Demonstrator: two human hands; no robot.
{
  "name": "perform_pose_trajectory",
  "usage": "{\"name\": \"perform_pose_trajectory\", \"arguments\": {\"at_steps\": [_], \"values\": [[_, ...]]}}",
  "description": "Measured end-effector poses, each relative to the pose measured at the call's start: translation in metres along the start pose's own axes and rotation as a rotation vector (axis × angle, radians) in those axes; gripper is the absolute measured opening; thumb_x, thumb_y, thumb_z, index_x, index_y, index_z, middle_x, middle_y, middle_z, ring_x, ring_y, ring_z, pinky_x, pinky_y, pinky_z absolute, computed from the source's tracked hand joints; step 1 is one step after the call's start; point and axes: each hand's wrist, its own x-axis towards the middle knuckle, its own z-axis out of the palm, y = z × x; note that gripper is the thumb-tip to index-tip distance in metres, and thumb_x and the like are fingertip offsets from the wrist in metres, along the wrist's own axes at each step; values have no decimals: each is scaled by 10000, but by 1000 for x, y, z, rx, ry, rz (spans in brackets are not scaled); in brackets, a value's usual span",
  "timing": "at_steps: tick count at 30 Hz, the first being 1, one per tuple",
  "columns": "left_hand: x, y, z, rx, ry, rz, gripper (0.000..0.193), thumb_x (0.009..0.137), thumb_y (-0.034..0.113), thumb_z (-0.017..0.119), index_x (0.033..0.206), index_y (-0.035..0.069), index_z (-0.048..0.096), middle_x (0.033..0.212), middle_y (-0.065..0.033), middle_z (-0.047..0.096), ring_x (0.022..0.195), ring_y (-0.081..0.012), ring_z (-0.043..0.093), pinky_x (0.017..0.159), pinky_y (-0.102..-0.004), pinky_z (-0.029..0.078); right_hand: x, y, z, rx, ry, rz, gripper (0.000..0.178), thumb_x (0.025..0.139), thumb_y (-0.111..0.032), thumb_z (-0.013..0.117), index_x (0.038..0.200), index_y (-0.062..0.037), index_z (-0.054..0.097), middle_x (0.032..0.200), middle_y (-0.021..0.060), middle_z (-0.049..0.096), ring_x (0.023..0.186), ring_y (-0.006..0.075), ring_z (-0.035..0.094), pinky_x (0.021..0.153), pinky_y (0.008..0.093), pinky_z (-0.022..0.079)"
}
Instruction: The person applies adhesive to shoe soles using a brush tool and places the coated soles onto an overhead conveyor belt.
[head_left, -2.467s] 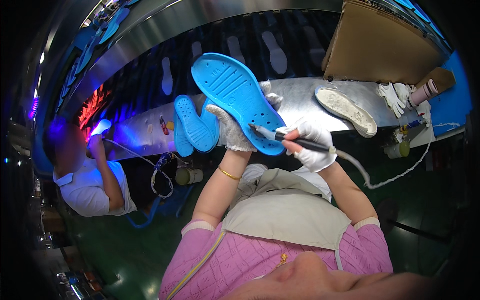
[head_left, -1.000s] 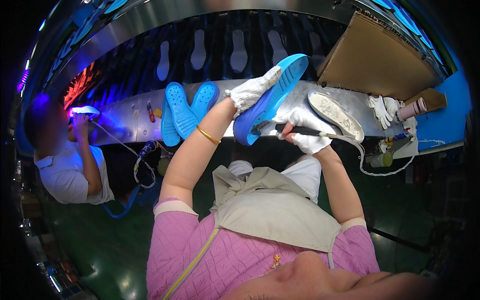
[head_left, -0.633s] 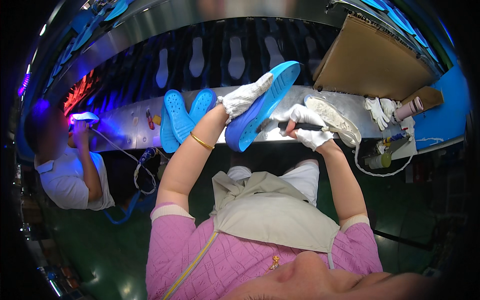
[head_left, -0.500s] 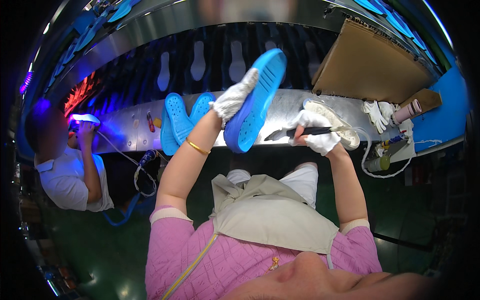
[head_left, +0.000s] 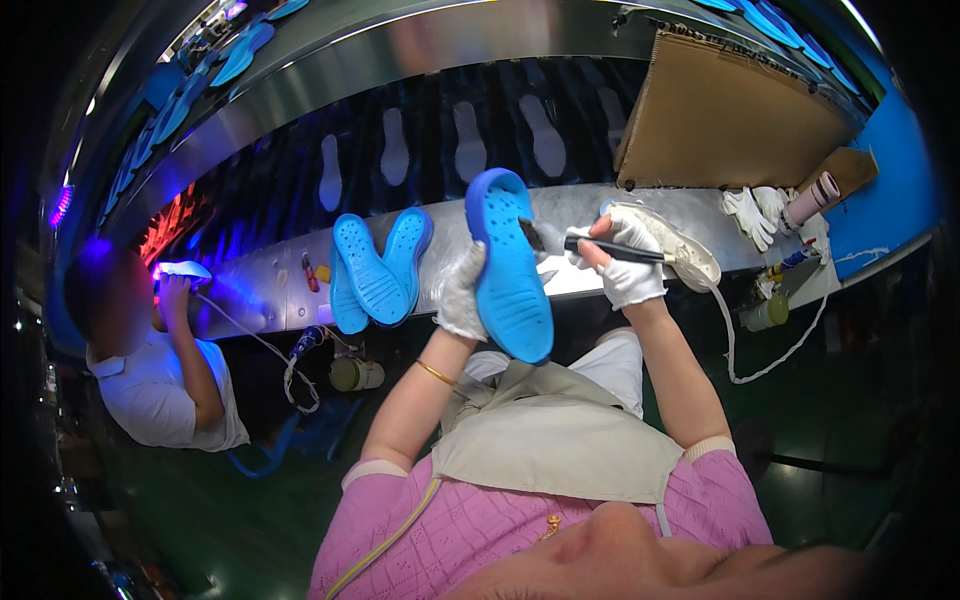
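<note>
My left hand [head_left: 463,297], in a white glove, grips a bright blue shoe sole [head_left: 513,290] by its left edge. The sole stands nearly upright in view above the bench edge, its holed and ridged face showing. In my right hand [head_left: 634,280], also gloved with bare fingertips, is a black-handled brush [head_left: 636,253] with a white hose at its rear end. Its dark bristles reach the right edge of the sole; whether they touch cannot be made out. Beside the right hand lies a cream-white sole-shaped piece [head_left: 697,262].
Several blue soles [head_left: 372,275] lie on the metal bench [head_left: 270,275] to the left. Behind runs a dark conveyor [head_left: 430,130] with pale sole shapes. A cardboard box [head_left: 735,115] and white gloves [head_left: 752,217] are at right. A co-worker [head_left: 165,390] sits at left holding a lit object.
My left hand has brought the sole down and nearer and turned it. The brush in my right hand now points at the sole's edge, its bristles much closer than before.
</note>
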Motion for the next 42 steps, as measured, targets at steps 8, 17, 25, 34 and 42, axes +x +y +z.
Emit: {"name": "perform_pose_trajectory", "arguments": {"at_steps": [8,17,25,34,42], "values": [[21,-39,5,-34,102,65,747,840,615,481,1321,51,386,1227,-146,516,1121,-275,523,938,-404,475,-4,-1,14,-322,-240,-306,253,768,121,614,926,-55,524,810,59,599,696,107,612,620,223,500],[31,-23,2,34,171,182,762,838,674,407,1318,82,405,1218,-144,528,1090,-291,529,955,-436,440,-16,8,26,-424,-217,-276,227,709,43,681,895,-56,597,798,80,578,672,181,593,624,269,483],[36,4,-3,-20,63,188,731,859,657,388,1321,92,410,1250,-140,512,1139,-295,501,997,-445,400,-15,10,30,-679,-286,-498,212,730,-13,693,913,-72,604,804,60,622,681,148,600,653,286,499],[37,18,7,50,108,187,872,782,729,439,1289,20,429,1180,-178,562,1048,-323,561,915,-437,469,-27,-9,30,-682,-391,-360,233,675,31,719,846,-57,588,792,85,624,696,204,613,656,279,482],[25,-2,43,-33,-8,198,956,750,799,361,1339,47,383,1270,-156,485,1128,-284,505,996,-430,408,-7,-14,0,-198,-98,56,141,814,-36,669,912,-8,571,813,96,646,723,148,659,636,246,540]]}}
